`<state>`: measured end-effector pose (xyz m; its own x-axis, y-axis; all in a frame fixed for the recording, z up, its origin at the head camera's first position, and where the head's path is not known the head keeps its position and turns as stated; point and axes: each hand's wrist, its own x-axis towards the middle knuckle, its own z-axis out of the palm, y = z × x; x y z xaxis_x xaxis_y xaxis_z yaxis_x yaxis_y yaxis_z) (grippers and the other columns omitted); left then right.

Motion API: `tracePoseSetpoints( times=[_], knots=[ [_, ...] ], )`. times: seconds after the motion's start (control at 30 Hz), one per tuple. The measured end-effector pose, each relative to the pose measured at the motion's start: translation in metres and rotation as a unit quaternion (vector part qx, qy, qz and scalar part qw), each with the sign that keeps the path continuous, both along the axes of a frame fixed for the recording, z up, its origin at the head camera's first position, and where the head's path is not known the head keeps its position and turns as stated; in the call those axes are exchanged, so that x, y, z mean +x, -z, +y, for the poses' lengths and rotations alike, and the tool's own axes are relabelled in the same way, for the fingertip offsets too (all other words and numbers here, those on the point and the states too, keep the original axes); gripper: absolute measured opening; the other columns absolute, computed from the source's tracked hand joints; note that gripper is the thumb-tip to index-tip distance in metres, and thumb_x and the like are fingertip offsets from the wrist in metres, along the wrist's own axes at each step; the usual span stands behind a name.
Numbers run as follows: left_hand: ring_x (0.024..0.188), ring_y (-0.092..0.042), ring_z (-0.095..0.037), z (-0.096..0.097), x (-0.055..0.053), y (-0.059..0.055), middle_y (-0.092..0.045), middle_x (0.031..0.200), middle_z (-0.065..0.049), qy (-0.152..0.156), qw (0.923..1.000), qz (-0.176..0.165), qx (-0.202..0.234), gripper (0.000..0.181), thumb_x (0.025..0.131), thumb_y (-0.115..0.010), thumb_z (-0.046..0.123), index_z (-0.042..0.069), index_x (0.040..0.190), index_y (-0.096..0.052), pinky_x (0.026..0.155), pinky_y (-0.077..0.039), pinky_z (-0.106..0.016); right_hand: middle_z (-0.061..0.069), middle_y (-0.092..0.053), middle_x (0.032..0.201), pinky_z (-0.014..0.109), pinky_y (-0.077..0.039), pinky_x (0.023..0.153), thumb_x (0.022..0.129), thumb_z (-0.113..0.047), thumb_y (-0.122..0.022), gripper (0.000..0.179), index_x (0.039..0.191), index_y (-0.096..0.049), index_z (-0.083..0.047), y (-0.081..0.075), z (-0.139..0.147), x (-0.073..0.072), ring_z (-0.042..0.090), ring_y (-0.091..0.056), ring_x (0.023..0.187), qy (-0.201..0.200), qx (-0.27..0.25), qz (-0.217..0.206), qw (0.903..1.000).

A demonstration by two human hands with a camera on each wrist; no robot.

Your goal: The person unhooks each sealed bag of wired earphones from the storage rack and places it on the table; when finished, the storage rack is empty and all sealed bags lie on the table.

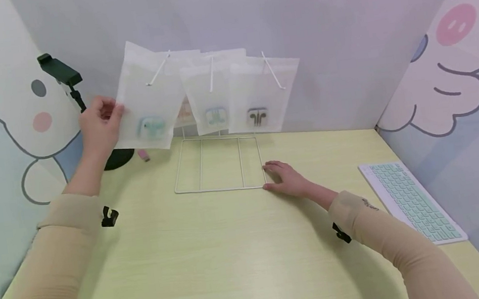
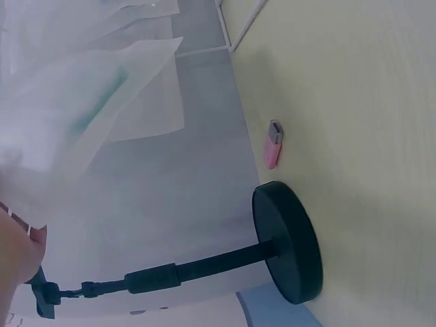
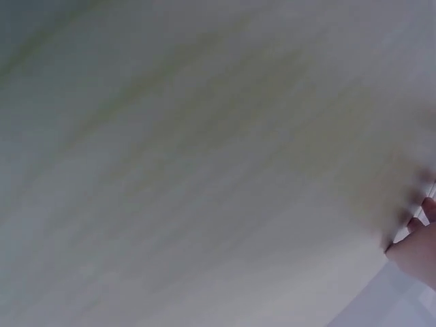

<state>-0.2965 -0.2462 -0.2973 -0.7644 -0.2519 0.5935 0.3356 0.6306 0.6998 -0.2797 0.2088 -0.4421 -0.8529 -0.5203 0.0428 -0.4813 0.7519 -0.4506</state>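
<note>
My left hand (image 1: 99, 126) pinches the left edge of a frosted plastic bag (image 1: 148, 101), which is hung on a white prong of a wire display rack (image 1: 219, 190). A teal item shows through that bag. Beside it hang a middle bag (image 1: 196, 87) with pale earphones (image 1: 216, 116) and a right-hand bag (image 1: 267, 81) with dark earphones (image 1: 258, 116). Low on the table, my right hand (image 1: 285, 178) touches the right side of the rack's base, thumb by the front corner and fingers farther back. The bags hide most of the rack's upright part.
A black stand with a round base (image 2: 289, 242) stands at the back left. Next to it lies a small pink USB stick (image 1: 143, 155). Along the right side of the table is a white keyboard (image 1: 416, 202) with mint keys. Cartoon-printed walls enclose the table.
</note>
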Motion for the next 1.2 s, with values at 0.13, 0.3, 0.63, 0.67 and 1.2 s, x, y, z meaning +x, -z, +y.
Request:
tracePoseSetpoints(
  times=[0.13,0.3,0.63,0.67,1.2],
  knots=[
    [0.079,-0.049,0.005,-0.005,0.011,-0.013,-0.062,0.099,-0.009,-0.016,0.9994,0.005,-0.031,0.036,0.093,-0.057,0.034,0.000,0.105,-0.060,0.074,-0.042,-0.010,0.017,-0.035,0.148,0.052,-0.019,0.113,0.085,-0.039,-0.068,0.070,0.141,-0.042,-0.006,-0.003,0.000,-0.002,0.037,-0.029,0.137,0.004,0.003,-0.011,0.9999],
    [0.076,-0.048,0.008,-0.015,0.021,-0.027,-0.057,0.086,0.013,-0.015,0.9987,0.023,-0.044,0.033,0.092,-0.060,0.030,-0.001,0.103,-0.061,0.070,-0.038,-0.008,0.017,-0.034,0.149,0.052,-0.020,0.113,0.086,-0.040,-0.067,0.070,0.142,-0.041,-0.006,-0.002,0.001,-0.003,0.037,-0.029,0.137,-0.002,0.015,-0.011,0.9998],
    [0.075,-0.047,0.015,-0.027,0.036,-0.049,-0.046,0.078,0.033,-0.024,0.9967,0.018,-0.076,0.031,0.091,-0.061,0.030,0.001,0.102,-0.062,0.070,-0.035,-0.007,0.019,-0.035,0.147,0.052,-0.021,0.112,0.085,-0.037,-0.068,0.069,0.140,-0.042,-0.004,-0.002,0.003,-0.004,0.039,-0.031,0.136,-0.008,0.011,-0.008,0.9999],
    [0.076,-0.046,0.016,-0.028,0.038,-0.051,-0.046,0.078,0.034,-0.026,0.9962,0.016,-0.081,0.030,0.092,-0.060,0.030,0.001,0.102,-0.062,0.071,-0.034,-0.006,0.019,-0.036,0.147,0.052,-0.021,0.112,0.085,-0.037,-0.068,0.069,0.140,-0.042,-0.005,-0.002,0.003,-0.004,0.039,-0.031,0.136,-0.009,0.012,-0.008,0.9999],
    [0.082,-0.039,0.018,-0.034,0.076,-0.069,-0.062,0.096,0.001,-0.042,0.9883,0.007,-0.146,0.034,0.093,-0.057,0.030,0.000,0.110,-0.060,0.079,-0.035,0.000,0.020,-0.034,0.148,0.052,-0.021,0.112,0.086,-0.038,-0.067,0.070,0.141,-0.040,-0.003,-0.006,0.000,-0.003,0.040,-0.030,0.136,-0.012,0.025,-0.010,0.9996]
  ],
)
